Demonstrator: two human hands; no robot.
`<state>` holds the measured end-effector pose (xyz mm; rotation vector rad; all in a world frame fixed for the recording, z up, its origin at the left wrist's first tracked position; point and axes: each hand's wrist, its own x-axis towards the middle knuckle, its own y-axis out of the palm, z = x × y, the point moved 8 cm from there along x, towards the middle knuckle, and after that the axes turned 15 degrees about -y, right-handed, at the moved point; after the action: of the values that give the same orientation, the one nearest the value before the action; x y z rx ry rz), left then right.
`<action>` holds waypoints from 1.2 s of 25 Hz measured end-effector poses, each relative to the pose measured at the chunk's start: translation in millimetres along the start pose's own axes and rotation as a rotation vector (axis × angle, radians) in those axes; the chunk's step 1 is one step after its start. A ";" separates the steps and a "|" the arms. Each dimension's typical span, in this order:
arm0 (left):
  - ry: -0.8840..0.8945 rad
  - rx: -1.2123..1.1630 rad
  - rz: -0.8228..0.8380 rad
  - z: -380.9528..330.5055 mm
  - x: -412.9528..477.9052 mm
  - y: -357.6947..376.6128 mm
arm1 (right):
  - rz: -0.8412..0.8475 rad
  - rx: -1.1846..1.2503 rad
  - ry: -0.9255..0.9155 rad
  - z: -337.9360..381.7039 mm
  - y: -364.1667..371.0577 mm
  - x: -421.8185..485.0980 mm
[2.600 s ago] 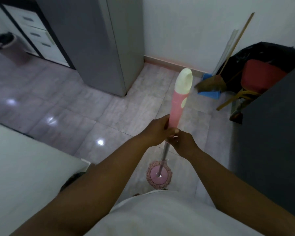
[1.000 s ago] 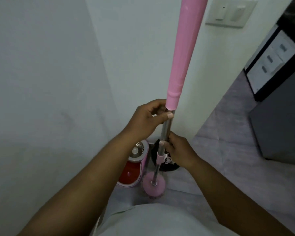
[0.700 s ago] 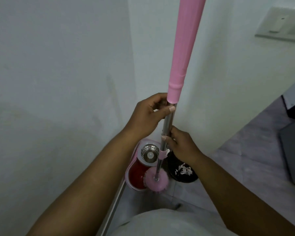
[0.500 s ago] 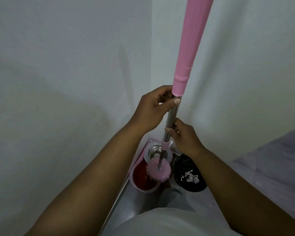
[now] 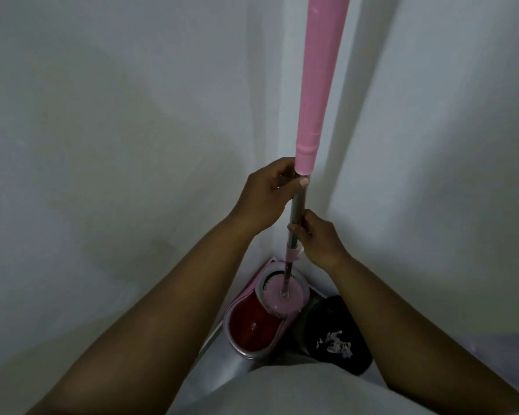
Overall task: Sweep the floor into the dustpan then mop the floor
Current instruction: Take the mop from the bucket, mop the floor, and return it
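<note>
I hold a spin mop upright; its pink handle [image 5: 319, 76] runs out of the top of the view. My left hand [image 5: 267, 196] grips the steel shaft just under the pink sleeve. Lower down, my right hand [image 5: 315, 238] grips the same shaft above a pink collar. The round pink mop head [image 5: 285, 296] sits over the spinner end of the red mop bucket [image 5: 253, 326], which stands in a wall corner. Whether the head touches the spinner basket I cannot tell.
White walls [image 5: 117, 130] close in on the left and ahead, meeting at a corner behind the bucket. A black bag or bin [image 5: 337, 335] with white scraps stands just right of the bucket. A strip of grey floor [image 5: 231, 369] shows below it.
I have turned from the open tiled floor to this wall corner. Over the last second the mop head has moved from beside the bucket to over its spinner end. Both hands keep their grip.
</note>
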<state>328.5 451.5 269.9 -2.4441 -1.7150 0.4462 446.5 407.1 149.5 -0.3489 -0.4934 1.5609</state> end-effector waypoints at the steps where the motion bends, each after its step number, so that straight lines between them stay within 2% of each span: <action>1: -0.025 0.005 0.003 6.7 7.0 4.4 | 0.014 0.008 0.025 -10.0 2.2 3.3; 15: -0.168 0.081 -0.139 28.2 71.8 9.9 | 0.132 -0.087 0.082 -58.0 12.4 68.0; 20: -0.209 0.095 -0.190 34.4 75.9 3.5 | 0.091 -0.063 0.103 -60.7 19.7 75.7; 26: -0.248 0.123 -0.232 36.5 77.9 -1.7 | 0.138 -0.135 0.109 -54.7 24.3 81.6; 30: -0.279 0.151 -0.238 40.0 77.5 -1.1 | 0.129 -0.083 0.098 -50.3 27.4 65.1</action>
<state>339.5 521.6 219.2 -2.1203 -1.9645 0.8835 444.9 476.5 97.6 -0.5272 -0.4670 1.6425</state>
